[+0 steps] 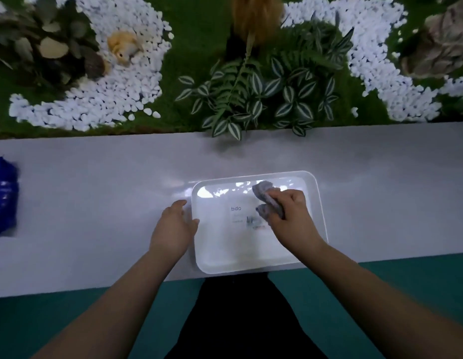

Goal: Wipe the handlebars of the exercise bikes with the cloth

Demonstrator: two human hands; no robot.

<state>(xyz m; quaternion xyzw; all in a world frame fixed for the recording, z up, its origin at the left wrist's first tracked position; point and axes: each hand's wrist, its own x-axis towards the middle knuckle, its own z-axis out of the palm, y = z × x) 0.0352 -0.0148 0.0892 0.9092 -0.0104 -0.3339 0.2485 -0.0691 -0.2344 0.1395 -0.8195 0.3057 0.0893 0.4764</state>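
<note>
A crumpled grey cloth (pixel 264 196) is gripped in my right hand (pixel 291 215), which is over the inside of a white plastic tray (pixel 225 255). The tray lies on a white ledge (pixel 95 203) near its front edge and carries a small label reading "bdo". My left hand (pixel 173 226) rests against the tray's left rim with its fingers apart and the thumb touching the rim. No exercise bike or handlebar is in view.
A blue bottle-like object (pixel 4 195) lies on the ledge at the far left. Behind the ledge is a bed of green turf, white pebbles (pixel 108 99) and striped-leaf plants (pixel 264 94). Teal floor (pixel 70 320) lies below the ledge.
</note>
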